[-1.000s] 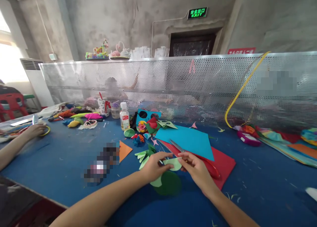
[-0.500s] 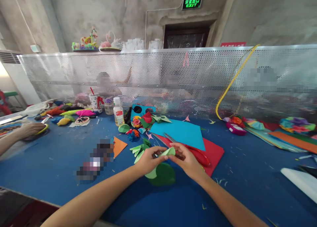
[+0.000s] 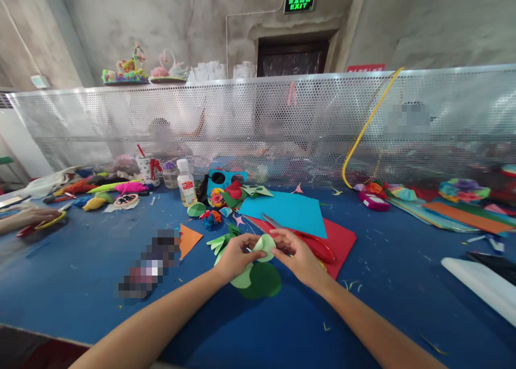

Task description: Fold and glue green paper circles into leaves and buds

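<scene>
An orange paper triangle [image 3: 189, 241] lies left of the left hand [image 3: 236, 257], whose fingers pinch a light-green paper disc [image 3: 265, 248]. Below them lies a dark-green paper circle [image 3: 265, 283]. The right hand [image 3: 297, 257], fingers narrowly parted, meets the disc's right edge, grip unclear; red-handled scissors [image 3: 318, 238] lie just beyond.

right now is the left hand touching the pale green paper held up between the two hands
Touching: the head view shows the left hand's thumb lying over the lower left edge of the pale green paper.
</scene>
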The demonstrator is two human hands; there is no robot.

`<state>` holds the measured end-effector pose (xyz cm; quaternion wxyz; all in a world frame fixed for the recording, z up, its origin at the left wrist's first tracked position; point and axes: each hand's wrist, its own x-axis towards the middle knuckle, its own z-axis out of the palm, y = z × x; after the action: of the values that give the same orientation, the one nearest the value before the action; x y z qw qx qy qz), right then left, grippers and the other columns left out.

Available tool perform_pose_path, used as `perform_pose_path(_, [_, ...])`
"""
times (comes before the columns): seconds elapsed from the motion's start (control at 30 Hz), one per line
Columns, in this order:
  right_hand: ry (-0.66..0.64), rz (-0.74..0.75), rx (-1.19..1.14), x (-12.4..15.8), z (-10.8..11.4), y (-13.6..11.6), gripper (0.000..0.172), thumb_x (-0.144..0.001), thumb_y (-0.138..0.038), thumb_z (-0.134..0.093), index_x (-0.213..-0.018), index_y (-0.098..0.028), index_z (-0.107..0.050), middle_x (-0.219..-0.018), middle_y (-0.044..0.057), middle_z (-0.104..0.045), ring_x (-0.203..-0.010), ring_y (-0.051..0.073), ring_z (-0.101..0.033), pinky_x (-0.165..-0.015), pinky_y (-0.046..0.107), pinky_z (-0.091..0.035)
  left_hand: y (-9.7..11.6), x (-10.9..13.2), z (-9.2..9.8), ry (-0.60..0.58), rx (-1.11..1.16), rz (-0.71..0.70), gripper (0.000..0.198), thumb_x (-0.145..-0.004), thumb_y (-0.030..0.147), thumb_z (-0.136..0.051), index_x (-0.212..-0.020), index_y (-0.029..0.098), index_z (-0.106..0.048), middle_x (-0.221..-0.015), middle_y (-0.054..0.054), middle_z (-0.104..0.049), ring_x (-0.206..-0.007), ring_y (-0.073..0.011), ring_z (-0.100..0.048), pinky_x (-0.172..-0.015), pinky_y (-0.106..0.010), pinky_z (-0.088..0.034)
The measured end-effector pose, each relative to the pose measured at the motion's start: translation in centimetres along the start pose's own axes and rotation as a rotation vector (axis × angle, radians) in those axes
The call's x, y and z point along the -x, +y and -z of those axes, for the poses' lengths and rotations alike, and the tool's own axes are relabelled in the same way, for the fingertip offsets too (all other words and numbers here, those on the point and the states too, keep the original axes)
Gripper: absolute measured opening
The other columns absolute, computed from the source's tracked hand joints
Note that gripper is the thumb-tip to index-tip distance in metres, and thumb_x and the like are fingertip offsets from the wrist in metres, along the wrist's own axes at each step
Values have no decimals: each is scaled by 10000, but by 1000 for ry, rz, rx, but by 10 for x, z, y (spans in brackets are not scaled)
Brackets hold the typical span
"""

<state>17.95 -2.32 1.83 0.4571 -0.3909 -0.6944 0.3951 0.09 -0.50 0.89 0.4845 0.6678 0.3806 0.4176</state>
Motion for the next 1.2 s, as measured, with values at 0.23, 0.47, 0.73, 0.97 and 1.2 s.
perform_pose_path(0.23, [31,5,51,-1,0,4,321,-779,-300,-543,-1079,-192,-498,-925,62,-631,-844,189,-605,-719,323,-494,1,0,-1,-16,108,54,330,-573,370,-729,-750,120,-605,-681,-25,-630,-615,-138,-575,-585,-232,-444])
perform_pose_path(0.47, [-54,-41,-21,4,-4,-2,349,-742,-346,-593,-1046,-189,-522,-876,43,-635,-759,178,-605,-649,289,-481,2,5,-3,-124,9,94,347,-552,356,-738,-761,116,-600,-614,12,-568,-559,-118,-532,-527,-222,-438])
perform_pose_path(0.73, [123,-150,-93,-5,2,3,293,-732,-439,-562,-841,-167,-550,-724,29,-615,-646,173,-583,-568,275,-460,10,3,-3,-88,214,160,469,-726,544,-520,-866,103,-599,-701,-47,-588,-632,-152,-566,-514,-240,-482])
perform_pose_path(0.97, [83,-138,-113,-4,1,3,235,-722,-403,-583,-779,-190,-502,-724,0,-576,-648,149,-562,-574,250,-445,14,3,1,-71,252,145,428,-683,467,-621,-920,111,-632,-758,-63,-632,-668,-154,-581,-537,-232,-488])
perform_pose_path(1.2, [17,-148,-137,-3,2,4,236,-758,-378,-553,-885,-183,-513,-775,21,-628,-711,173,-601,-613,270,-460,7,1,2,-54,-40,69,396,-740,471,-543,-862,108,-646,-714,-54,-631,-649,-170,-579,-578,-267,-480])
